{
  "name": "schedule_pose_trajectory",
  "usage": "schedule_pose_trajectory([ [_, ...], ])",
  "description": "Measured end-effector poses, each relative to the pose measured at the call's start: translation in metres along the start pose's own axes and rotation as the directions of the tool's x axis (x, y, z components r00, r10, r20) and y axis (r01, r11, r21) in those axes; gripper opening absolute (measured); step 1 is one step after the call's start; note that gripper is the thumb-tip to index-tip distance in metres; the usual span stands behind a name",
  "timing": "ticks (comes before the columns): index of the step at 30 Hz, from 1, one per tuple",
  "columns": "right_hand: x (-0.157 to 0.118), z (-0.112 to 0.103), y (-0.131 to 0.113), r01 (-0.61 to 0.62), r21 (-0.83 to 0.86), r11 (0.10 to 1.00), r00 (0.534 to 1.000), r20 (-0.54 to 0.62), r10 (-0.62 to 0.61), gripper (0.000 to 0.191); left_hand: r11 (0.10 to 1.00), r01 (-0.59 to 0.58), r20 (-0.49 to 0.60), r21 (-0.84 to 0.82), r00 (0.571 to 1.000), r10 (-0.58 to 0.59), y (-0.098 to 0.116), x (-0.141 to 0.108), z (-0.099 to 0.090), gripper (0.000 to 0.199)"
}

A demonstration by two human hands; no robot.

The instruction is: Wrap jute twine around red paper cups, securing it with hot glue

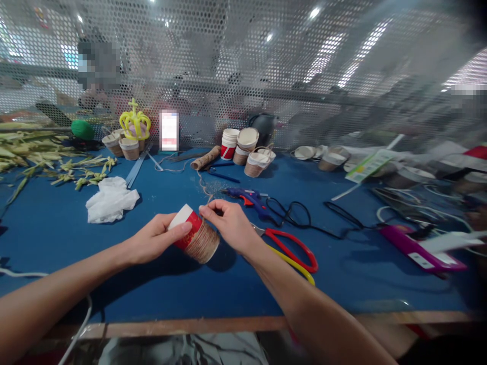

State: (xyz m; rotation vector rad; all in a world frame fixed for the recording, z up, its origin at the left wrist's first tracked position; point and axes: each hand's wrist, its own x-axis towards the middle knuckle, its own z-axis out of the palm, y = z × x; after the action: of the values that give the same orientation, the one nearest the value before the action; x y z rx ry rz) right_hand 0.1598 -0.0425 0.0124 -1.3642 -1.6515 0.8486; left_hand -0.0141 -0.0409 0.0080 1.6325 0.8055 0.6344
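- My right hand's [234, 228] thumb and forefinger pinch the twine [206, 188] beside the wrapped cup wall, probably to keep the coils snug.
- My left hand [154, 237] grasps the paper cup [194, 221], tilted at the frame's lower centre; gripping its bare end seems to leave the coils unobstructed.
- Beyond, at upper centre, lies the twine roll [208, 158], its strand trailing towards me.
- The glue gun [251, 198] and scissors [297, 248] lie right of centre, presumably for easy reach.

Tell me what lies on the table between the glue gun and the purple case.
Loops and stretches of black cord lie on the blue table between the glue gun and purple case, seen in the head view.
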Motion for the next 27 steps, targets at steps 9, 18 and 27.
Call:
schedule_pose_trajectory([
  [9,0.002,0.003,0.000,-0.026,-0.022,0.999,0.998,0.058,0.028,0.024,1.000,-0.023,-0.015,-0.012,1.000,0.023,-0.001,0.003,0.001,0.026],
  [18,0.004,-0.001,0.003,-0.046,-0.053,0.998,0.999,0.001,0.047,0.033,0.996,0.020,-0.125,-0.088,0.992,-0.031,-0.002,0.006,0.002,0.030],
  [27,-0.012,0.007,-0.002,0.018,-0.056,0.998,0.995,0.102,-0.012,0.050,0.986,-0.013,-0.341,-0.169,0.939,-0.046,-0.006,0.013,0.002,0.037],
])
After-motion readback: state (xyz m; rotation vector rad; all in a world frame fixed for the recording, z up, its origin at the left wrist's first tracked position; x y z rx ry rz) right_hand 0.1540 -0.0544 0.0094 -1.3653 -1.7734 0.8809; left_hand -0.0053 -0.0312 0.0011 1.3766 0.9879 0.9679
